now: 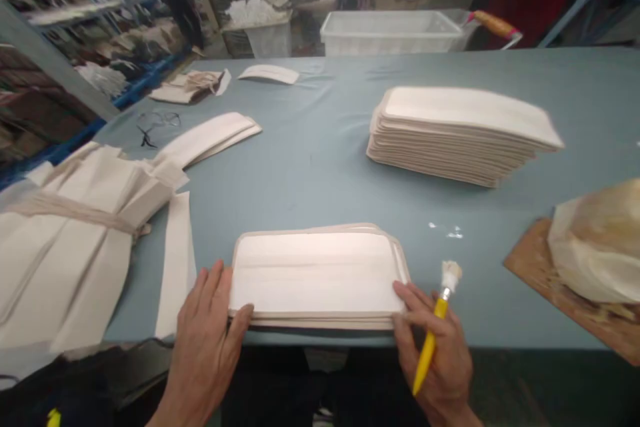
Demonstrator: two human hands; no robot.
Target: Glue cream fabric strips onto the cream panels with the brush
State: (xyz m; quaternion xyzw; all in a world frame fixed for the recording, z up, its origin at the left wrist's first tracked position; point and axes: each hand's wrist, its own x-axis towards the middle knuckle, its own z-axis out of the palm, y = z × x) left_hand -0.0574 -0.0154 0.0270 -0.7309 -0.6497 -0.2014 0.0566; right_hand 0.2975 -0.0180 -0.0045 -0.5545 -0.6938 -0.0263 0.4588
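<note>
A low stack of cream rectangular panels (315, 273) with beige borders lies at the near table edge; its top piece has rounded upper corners. My left hand (207, 330) rests against the stack's left side, fingers stretched out and thumb at the near corner. At the right side, my right hand (440, 353) touches the panels with its fingertips. Between the fingers of that same hand is a yellow-handled brush (431, 347), its pale bristles pointing up and away. Behind and to the right stands a taller stack of similar panels (450, 137).
A tied bundle of cream pieces (75, 233) and a loose strip (176, 260) lie left. Farther back are more panels (210, 137) and folded cloth (187, 87). A crusted pale container (600, 247) sits on a brown board (530, 263) at right. A white bin (390, 33) stands beyond the table.
</note>
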